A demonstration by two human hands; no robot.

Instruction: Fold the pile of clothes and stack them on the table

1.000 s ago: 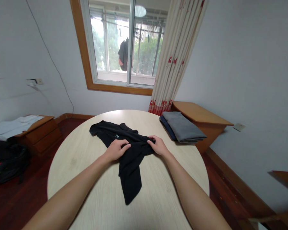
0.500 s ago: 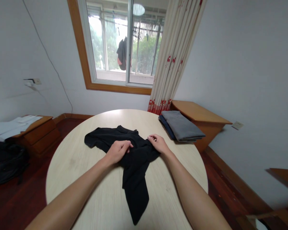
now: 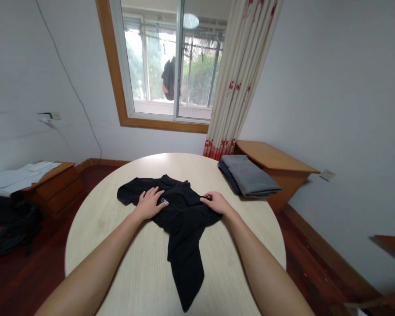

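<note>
A crumpled black garment (image 3: 184, 219) with a small white logo lies across the round table (image 3: 125, 272). One narrow part of it hangs down toward me, and a rounded end points left. My left hand (image 3: 149, 204) is open, fingers spread and resting on the cloth beside the logo. At the garment's right edge, my right hand (image 3: 216, 203) has its thumb and fingers closed on a bit of the fabric. The fingertips there are partly hidden by the cloth and hand.
Folded grey cloth (image 3: 250, 175) lies on dark blue cloth (image 3: 229, 177) at the table's right rim. A wooden desk (image 3: 276, 156) stands behind it. A low cabinet (image 3: 61, 184) and a black backpack (image 3: 9, 224) are at left. A curtain (image 3: 233, 87) hangs by the window.
My left hand has shifted left and its curled fingers have spread flat, uncovering the white logo. My right hand stays at the garment's right edge.
</note>
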